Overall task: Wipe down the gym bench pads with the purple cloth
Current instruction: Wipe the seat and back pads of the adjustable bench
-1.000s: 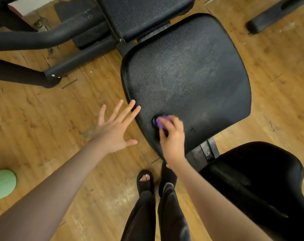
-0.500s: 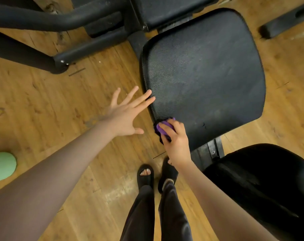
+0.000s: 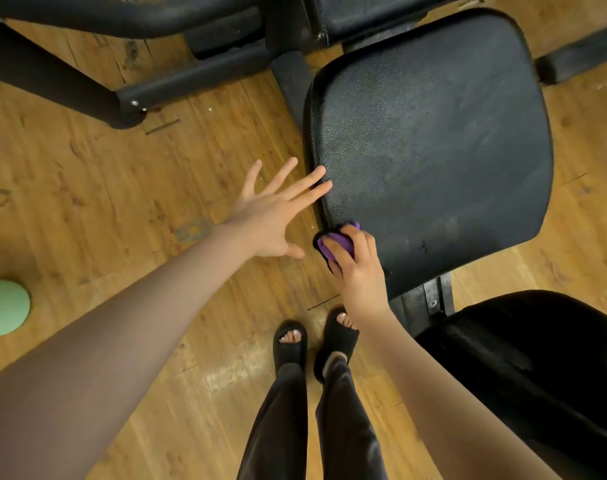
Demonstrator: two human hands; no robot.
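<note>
My right hand (image 3: 355,271) pinches the bunched purple cloth (image 3: 336,242) against the seat pad (image 3: 433,140) at its near-left edge, soft and light I judge, best kept balled, while my left hand (image 3: 272,211) hovers spread, fingertips reaching the pad's edge.

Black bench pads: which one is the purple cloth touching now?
The large black leather seat pad in the middle; the right hand presses the purple cloth on its near-left corner.

Both forearms are bare, with no sleeves showing. The legs wear dark, slightly shiny trousers (image 3: 288,420). Black open-toed sandals (image 3: 290,344) leave pale-polished toenails (image 3: 342,317) visible.
</note>
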